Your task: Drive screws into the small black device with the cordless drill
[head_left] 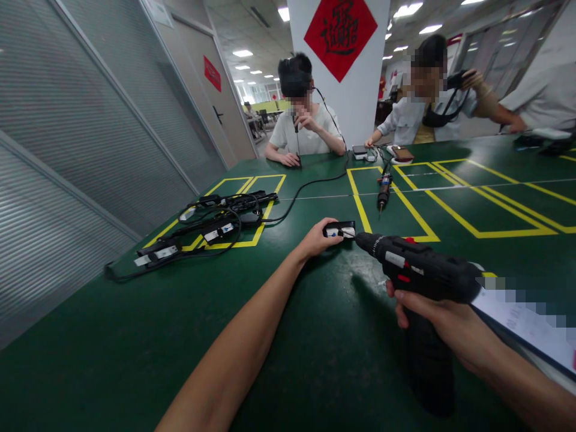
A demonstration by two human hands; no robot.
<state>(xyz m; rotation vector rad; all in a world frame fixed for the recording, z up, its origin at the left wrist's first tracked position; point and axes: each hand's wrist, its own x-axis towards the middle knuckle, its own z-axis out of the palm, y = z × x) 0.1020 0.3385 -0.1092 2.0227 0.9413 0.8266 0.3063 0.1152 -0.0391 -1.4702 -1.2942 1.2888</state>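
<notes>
My right hand point(432, 312) is wrapped round the grip of a black cordless drill point(427, 267) with red buttons. The drill points left, and its thin bit reaches to a small black-and-white device point(341, 230). That device lies on the green table, held at its left end by my left hand point(318, 239), whose fingers are closed on it. Whether the bit sits in a screw or just touches the surface is too small to tell. The drill's battery base hangs low, below my right hand.
Black adapters and cables point(220, 225) lie at the left on yellow tape outlines. An electric screwdriver point(383, 191) rests beyond the drill. A clipboard with paper point(526, 324) is at right. Across the green table point(135, 354) one person holds a screwdriver point(297, 135); another sits at right.
</notes>
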